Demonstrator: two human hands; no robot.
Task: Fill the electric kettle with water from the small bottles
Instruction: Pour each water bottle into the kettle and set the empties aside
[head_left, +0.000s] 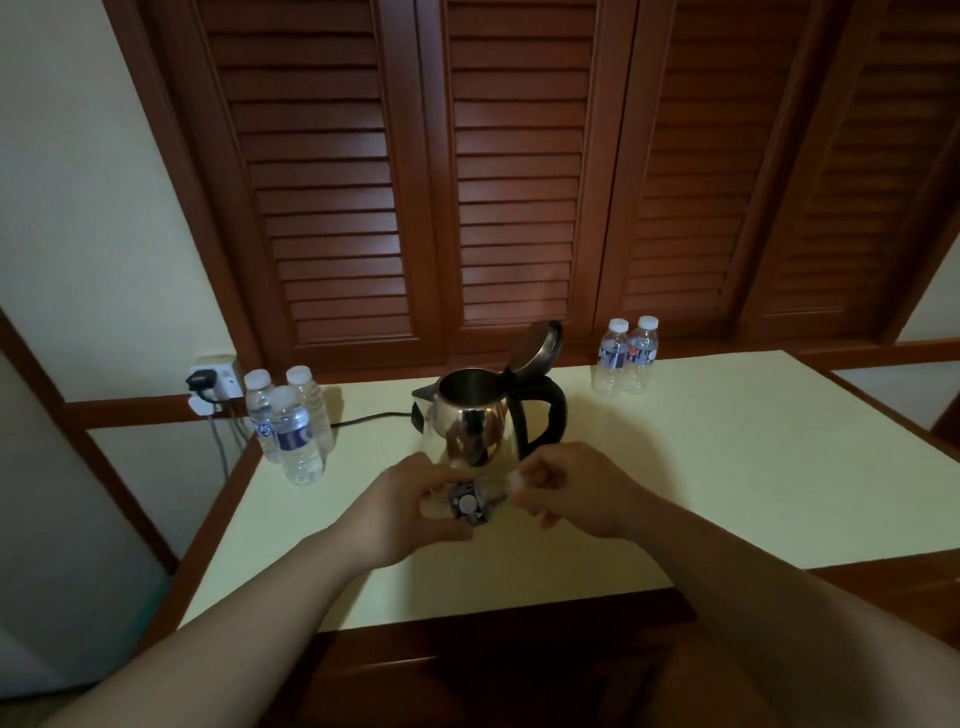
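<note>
Here, before the open-lidded kettle (470, 415): left hand (410, 506) wraps small bottle (470, 506); right hand (566, 493) pinches its cap end.

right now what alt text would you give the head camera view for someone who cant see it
Two bare hands, left hand and right hand, hold a small water bottle sideways over a pale table, just in front of a steel electric kettle with its lid open. Three bottles stand at the left, two bottles at the back right, before louvred wooden doors.
</note>
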